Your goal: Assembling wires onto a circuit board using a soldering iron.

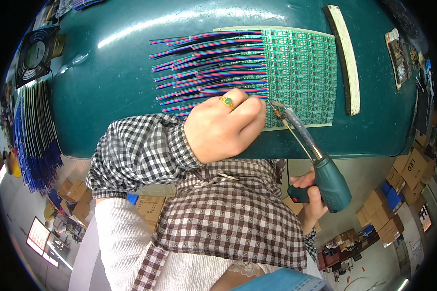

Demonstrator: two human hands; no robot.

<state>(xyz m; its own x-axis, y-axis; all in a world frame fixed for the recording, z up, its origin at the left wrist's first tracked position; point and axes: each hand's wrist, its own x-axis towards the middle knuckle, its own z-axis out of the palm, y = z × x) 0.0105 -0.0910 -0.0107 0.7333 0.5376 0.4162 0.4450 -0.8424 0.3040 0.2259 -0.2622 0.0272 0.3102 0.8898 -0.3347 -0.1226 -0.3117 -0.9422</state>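
A green circuit board panel (pixel 303 72) lies on the table, covered in rows of small components. Bundles of thin blue, pink and black wires (pixel 213 60) run leftward from its left part. My left hand (pixel 226 126), with a ring on one finger, is closed over the lower wires beside the board; what its fingertips pinch is hidden beneath the hand. Wrapped around the handle of a dark green soldering gun (pixel 331 186) is my right hand (pixel 313 199), below the table's near edge. The gun's tip and thin feed tube reach the board's lower left part, close to my left fingers.
A pale strip with a dark edge (pixel 345 60) lies right of the board. Further right is a small dark tray-like object (pixel 398 58). At the left stand a black fan (pixel 36 56) and a stack of blue-wired boards (pixel 36 136) overhanging the green table's (pixel 107 82) edge.
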